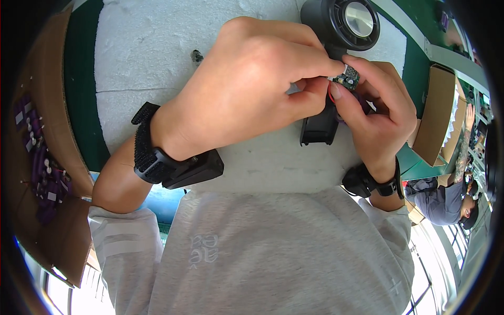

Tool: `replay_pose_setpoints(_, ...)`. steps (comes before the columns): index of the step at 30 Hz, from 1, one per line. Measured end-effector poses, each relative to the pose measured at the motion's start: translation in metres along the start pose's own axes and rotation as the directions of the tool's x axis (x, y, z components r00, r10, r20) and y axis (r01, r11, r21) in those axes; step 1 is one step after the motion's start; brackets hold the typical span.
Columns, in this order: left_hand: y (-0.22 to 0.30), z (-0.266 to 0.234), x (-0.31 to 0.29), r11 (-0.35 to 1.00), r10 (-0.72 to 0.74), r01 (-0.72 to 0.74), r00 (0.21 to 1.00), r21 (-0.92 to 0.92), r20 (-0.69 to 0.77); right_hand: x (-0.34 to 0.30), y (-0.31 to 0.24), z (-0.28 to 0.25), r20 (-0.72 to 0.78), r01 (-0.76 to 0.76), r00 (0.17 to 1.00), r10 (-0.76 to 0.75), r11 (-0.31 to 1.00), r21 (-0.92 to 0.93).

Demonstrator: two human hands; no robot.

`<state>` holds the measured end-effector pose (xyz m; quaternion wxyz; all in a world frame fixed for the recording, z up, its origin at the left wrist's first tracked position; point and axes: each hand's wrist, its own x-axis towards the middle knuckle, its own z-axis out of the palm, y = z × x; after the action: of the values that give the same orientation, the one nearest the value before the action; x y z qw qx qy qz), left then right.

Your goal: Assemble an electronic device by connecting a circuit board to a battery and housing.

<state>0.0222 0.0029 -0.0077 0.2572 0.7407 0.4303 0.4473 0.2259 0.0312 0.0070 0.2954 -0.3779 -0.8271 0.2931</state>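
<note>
A small green circuit board [350,79] is pinched between the thumb and forefinger of my right hand [383,102]. The fingers of my left hand [268,79] are closed at the board's left edge; whatever sits between those fingertips is too small to make out. By the right thumb, a short red wire [331,93] curves from the board. Just beyond my hands lies a black round housing [324,21] with a shiny disc in its middle. Below my fingers a black casing [319,126] points toward me; its join to the housing is partly hidden by my hands.
White foam sheeting [142,58] covers the green tabletop [81,79]. On it rests a small dark part [197,56]. An open cardboard box [73,231] at the left holds several purple-wrapped pieces [44,163]. Another cardboard box [436,115] stands right, with a person [441,202] beyond.
</note>
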Motion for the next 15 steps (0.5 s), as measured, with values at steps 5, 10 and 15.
replay_pose_setpoints(5,0.0026,0.0007,0.0034,1.000,-0.008,0.008,1.000,-0.031,-0.007,0.0005,0.0006,0.0013,-0.018,0.010,1.000,-0.010,1.000,-0.014)
replay_pose_setpoints(10,0.0043,0.0002,0.0035,0.999,-0.026,0.025,1.000,-0.045,-0.008,0.0004,0.0002,0.0021,-0.018,-0.003,1.000,0.003,1.000,-0.017)
replay_pose_setpoints(15,0.0034,-0.0007,0.0044,0.998,-0.033,0.033,0.999,-0.051,0.007,-0.0003,0.0018,0.0017,-0.009,-0.011,1.000,0.011,1.000,-0.012)
